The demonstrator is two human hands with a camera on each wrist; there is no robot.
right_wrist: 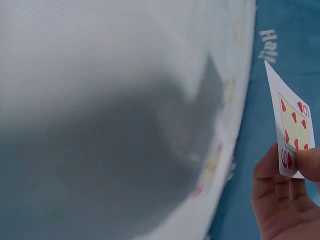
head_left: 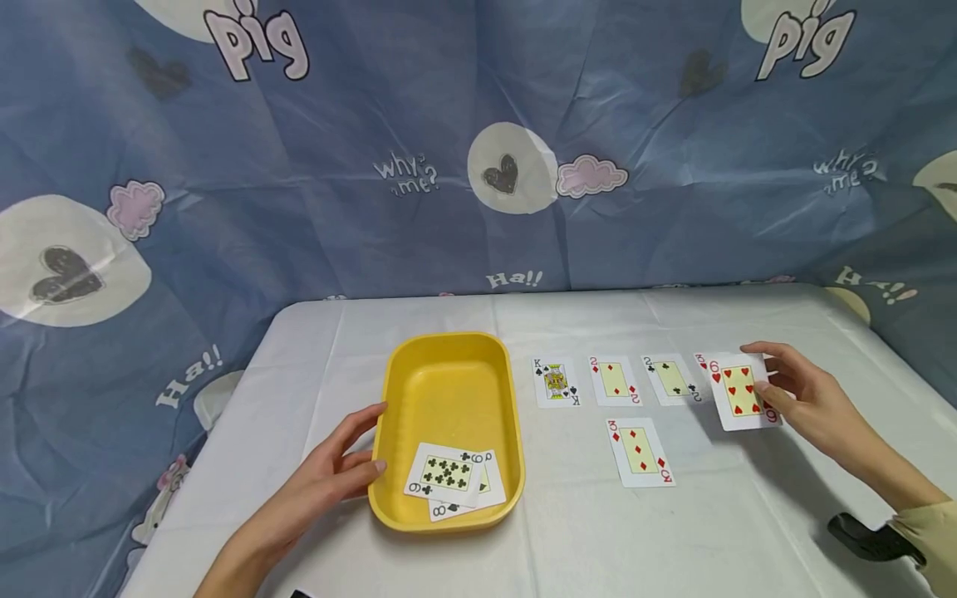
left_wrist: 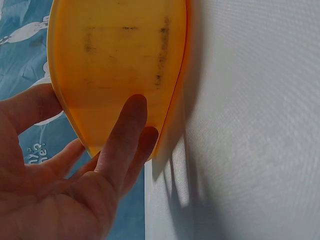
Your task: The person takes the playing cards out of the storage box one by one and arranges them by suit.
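My right hand [head_left: 811,403] pinches a six of hearts playing card [head_left: 736,390] between thumb and fingers, its face toward the head camera. Held above the table, that card overlaps a three of hearts [head_left: 701,360], mostly hidden behind it. In the right wrist view the six of hearts [right_wrist: 295,127] appears nearly edge-on, thumb on its face. At the left, my left hand [head_left: 329,473] rests its spread fingertips against the side of a yellow plastic tray [head_left: 449,349]. A nine of clubs [head_left: 444,473] lies inside it, partly over an eight of spades [head_left: 489,490].
Left of the held card, a king of spades [head_left: 556,382], a two of diamonds [head_left: 615,380] and a two of clubs [head_left: 671,379] lie in a row. Below them is a three of diamonds [head_left: 639,453]. A blue printed cloth [head_left: 419,232] hangs behind the white-covered table [head_left: 583,548].
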